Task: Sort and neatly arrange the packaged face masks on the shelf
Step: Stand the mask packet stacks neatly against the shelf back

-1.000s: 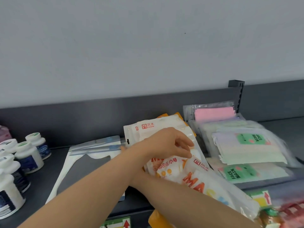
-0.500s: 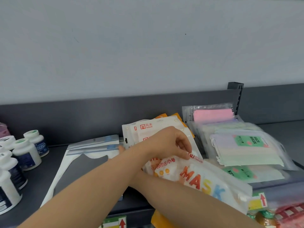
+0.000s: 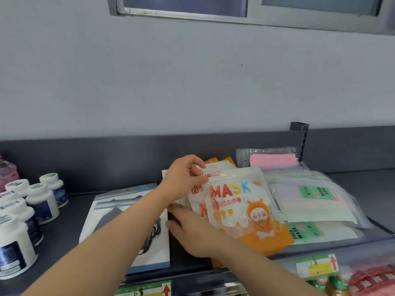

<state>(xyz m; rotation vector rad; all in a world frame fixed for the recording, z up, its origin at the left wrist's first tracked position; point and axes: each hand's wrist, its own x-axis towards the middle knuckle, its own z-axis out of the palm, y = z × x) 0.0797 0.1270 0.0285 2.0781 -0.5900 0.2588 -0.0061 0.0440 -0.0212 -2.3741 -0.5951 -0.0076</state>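
A white and orange pack printed MASK lies on top of a stack of similar packs in the middle of the dark shelf. My left hand pinches the top left corner of this stack. Against the stack's lower left edge rests my right hand, with its fingers stretched out to the left and the pack covering its thumb side. Pastel FACE MASK packs are piled to the right, with a pink pack behind them. Grey mask packs lie to the left.
Several white bottles with dark labels stand at the shelf's left end. A dark back panel and an upright post close off the rear. Price tags hang on the front edge, above goods on a lower shelf.
The MASK pack has swung from the front right up onto the stack and now faces me upright. My left hand rose to the stack's top corner. The view tilted upward.
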